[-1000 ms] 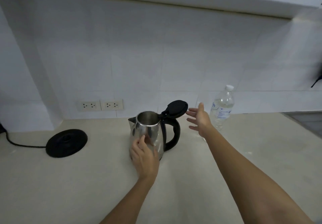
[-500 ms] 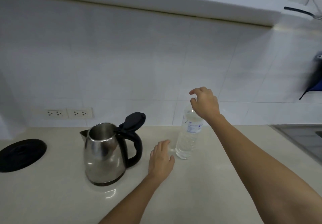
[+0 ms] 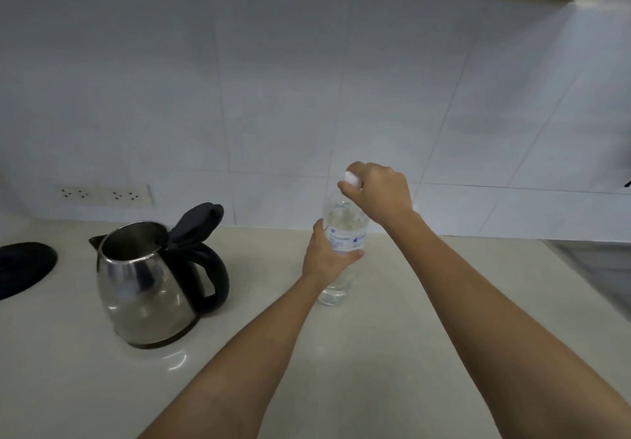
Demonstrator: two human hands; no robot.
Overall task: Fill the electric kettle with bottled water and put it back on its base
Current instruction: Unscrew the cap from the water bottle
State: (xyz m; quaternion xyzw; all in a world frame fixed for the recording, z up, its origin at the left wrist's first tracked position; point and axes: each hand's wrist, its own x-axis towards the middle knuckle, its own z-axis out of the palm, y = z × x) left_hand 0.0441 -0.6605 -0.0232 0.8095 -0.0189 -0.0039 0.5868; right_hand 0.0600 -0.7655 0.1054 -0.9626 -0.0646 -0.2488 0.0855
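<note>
Both hands are on the water bottle (image 3: 342, 230), which stands upright on the counter (image 3: 392, 336). The left hand (image 3: 326, 257) is wrapped around the bottle's middle, over its label, with the thumb on the near side and the fingers curling around the far side. The right hand (image 3: 379, 192) comes down from above and its fingertips are pinched around the white cap (image 3: 352, 179), which sits on the bottle's neck. The lower part of the bottle shows clear below the left hand, its foot resting on the counter. Well to the left of the left hand stands the kettle (image 3: 146, 285), a shiny steel body with a black handle facing the hands and its black lid (image 3: 198, 223) tipped up and open; neither hand touches it. Farther left again, apart from the kettle, the round black base (image 3: 24, 268) lies flat on the counter at the picture's edge. Behind the kettle, two wall sockets (image 3: 102, 194) sit in the tiled wall (image 3: 307, 80).
</note>
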